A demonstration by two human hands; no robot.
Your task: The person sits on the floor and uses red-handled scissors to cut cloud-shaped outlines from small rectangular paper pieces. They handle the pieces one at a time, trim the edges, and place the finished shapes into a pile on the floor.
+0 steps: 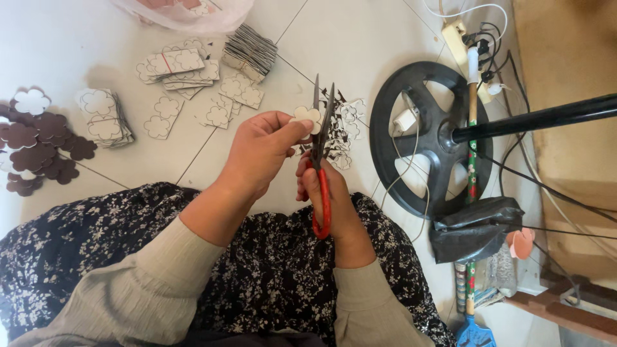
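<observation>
Currently cutting: seated on the floor, trimming a small cream flower-shaped card cutout [307,116] with red-handled steel scissors [321,154].

Left hand [260,151] is pinching the cutout between thumb and fingers, closed on its lower edge, holding it up above the lap against the blades. Right hand [324,193] is gripping the scissors, fingers closed through the red loops, blades parted slightly around the flower's right side. Judging from this, cutting cleanly is calling for turning the card into the blades, not the blades round it, and keeping the pinch clear of the tips. Printed flower squares [186,83] and brown flower cutouts [42,151] are lying on the white tiled floor [347,38]; black fan base [430,138] is standing beside.
</observation>
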